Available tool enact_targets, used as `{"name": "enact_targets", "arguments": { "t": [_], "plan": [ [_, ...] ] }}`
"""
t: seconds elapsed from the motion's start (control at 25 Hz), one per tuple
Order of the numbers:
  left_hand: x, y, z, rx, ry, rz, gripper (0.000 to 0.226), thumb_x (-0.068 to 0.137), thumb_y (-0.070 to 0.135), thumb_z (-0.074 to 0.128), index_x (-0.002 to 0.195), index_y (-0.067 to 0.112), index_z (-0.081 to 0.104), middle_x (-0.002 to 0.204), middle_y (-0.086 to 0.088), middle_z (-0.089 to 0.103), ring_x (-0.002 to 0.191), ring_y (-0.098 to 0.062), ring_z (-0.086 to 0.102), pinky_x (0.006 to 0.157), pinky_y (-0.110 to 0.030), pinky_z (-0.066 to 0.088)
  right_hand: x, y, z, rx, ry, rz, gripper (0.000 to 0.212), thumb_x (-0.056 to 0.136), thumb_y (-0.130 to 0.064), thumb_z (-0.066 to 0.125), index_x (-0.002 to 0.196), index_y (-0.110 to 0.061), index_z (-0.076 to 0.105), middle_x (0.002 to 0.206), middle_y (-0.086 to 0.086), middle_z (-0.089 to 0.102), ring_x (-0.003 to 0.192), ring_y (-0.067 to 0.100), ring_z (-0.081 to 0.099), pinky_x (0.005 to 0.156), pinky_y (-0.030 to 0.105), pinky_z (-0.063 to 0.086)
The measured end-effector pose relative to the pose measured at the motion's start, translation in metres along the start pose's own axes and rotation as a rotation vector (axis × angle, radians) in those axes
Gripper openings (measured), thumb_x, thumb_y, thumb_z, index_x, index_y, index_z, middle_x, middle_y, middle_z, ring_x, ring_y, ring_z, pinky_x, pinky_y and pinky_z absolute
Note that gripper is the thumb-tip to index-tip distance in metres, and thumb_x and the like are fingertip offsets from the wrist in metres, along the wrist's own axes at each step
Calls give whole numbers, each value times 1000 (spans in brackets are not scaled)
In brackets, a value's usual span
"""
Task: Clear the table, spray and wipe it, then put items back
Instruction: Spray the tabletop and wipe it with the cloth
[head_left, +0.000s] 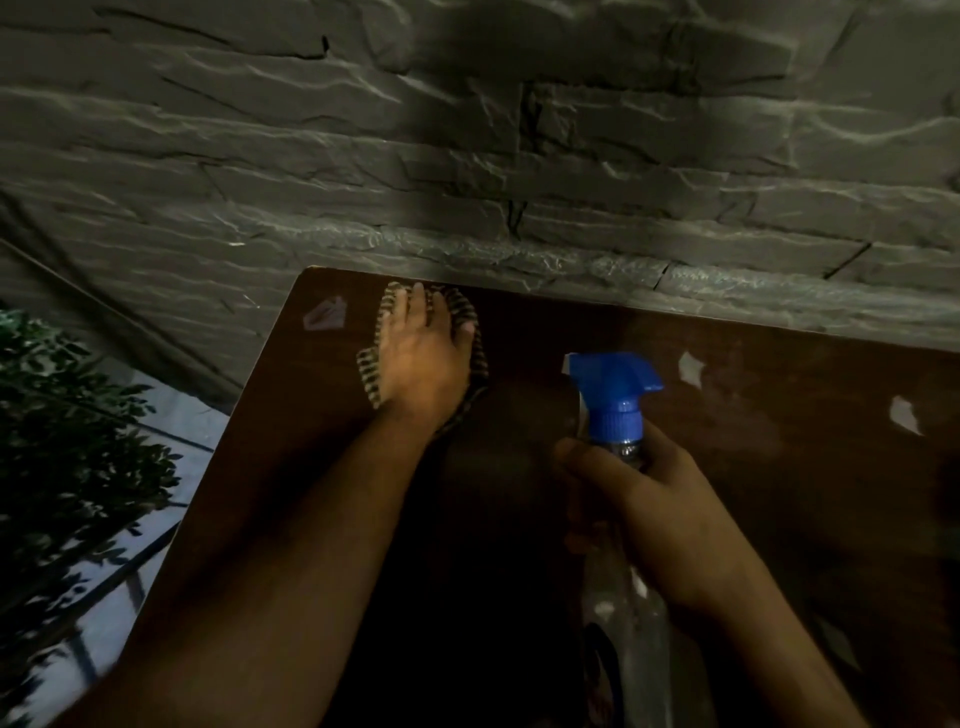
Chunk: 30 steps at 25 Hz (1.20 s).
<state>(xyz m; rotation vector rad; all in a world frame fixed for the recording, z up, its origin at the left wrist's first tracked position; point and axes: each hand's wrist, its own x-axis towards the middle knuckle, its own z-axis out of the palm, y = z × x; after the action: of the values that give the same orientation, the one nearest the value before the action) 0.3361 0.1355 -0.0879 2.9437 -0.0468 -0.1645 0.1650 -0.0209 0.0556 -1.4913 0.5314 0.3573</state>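
A dark brown table fills the lower frame, its far edge against a stone wall. My left hand lies flat, fingers spread, pressing a striped cloth onto the table near its far left corner. My right hand grips the neck of a clear spray bottle with a blue trigger head, held above the table's middle with the nozzle pointing left. The bottle's lower body is dim in shadow.
A grey stacked-stone wall rises behind the table. A leafy green plant stands left of the table over a pale tiled floor. Pale worn patches mark the tabletop at the far left and right.
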Motion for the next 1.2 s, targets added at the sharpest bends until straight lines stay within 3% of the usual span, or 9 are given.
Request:
{"name": "enact_targets", "arguments": {
  "t": [0.08,0.2,0.28,0.36,0.52,0.6,0.76,1.0,1.2],
  "plan": [
    [-31,27,11,8,-7,86,68,98,54,20,151,12,22,161,-11,12,149,-25,3,120,-45,12,-2,1,3,-2,-2,-9,17,84,-18,65,98,-11,59,63,4,61,55,19,57,54,30,54],
    [-83,-11,8,50,-128,740,67,97,58,20,152,20,24,162,1,11,149,-15,-1,121,-42,12,-6,1,3,0,-18,6,17,84,-20,65,99,-14,59,62,3,62,55,20,57,55,31,53],
    [-69,-46,-3,47,-197,959,63,97,59,28,151,25,28,161,5,12,149,-11,0,121,-37,6,-9,2,0,18,-24,32,20,84,-20,65,101,-12,58,64,3,62,56,20,57,56,32,52],
    [-38,-56,-7,92,-160,756,67,95,61,25,151,25,27,161,2,13,149,-14,1,121,-37,6,-12,3,0,13,-20,47,23,83,-21,65,102,-12,58,69,6,63,58,20,57,57,32,53],
    [-33,8,1,26,-3,-35,70,97,56,22,152,13,21,161,-10,12,149,-26,4,120,-44,10,-15,6,6,0,6,46,19,84,-21,65,101,-15,59,75,9,64,60,21,59,55,30,55],
    [-74,16,10,55,-21,145,71,95,56,19,152,14,20,161,-10,11,149,-26,3,120,-45,12,-20,8,10,16,-12,51,19,83,-22,65,100,-17,59,72,6,65,58,20,59,55,31,54],
    [-89,-34,-7,102,-247,1098,66,96,61,28,151,27,22,162,2,10,149,-14,-3,121,-38,7,-29,12,8,18,-12,64,21,82,-26,66,101,-18,61,66,0,65,55,16,60,58,32,53],
    [-42,25,4,33,-33,208,66,96,55,30,151,19,26,160,-6,18,149,-24,7,120,-40,7,-34,23,7,30,31,76,19,83,-21,67,100,-19,60,70,8,63,58,21,59,56,33,55],
    [-116,-31,7,34,-157,1035,60,95,54,36,147,24,36,159,-2,24,149,-19,10,120,-37,8,-46,34,-3,30,-2,56,21,84,-22,66,103,-16,60,69,7,63,57,19,58,55,31,53]
  ]
}}
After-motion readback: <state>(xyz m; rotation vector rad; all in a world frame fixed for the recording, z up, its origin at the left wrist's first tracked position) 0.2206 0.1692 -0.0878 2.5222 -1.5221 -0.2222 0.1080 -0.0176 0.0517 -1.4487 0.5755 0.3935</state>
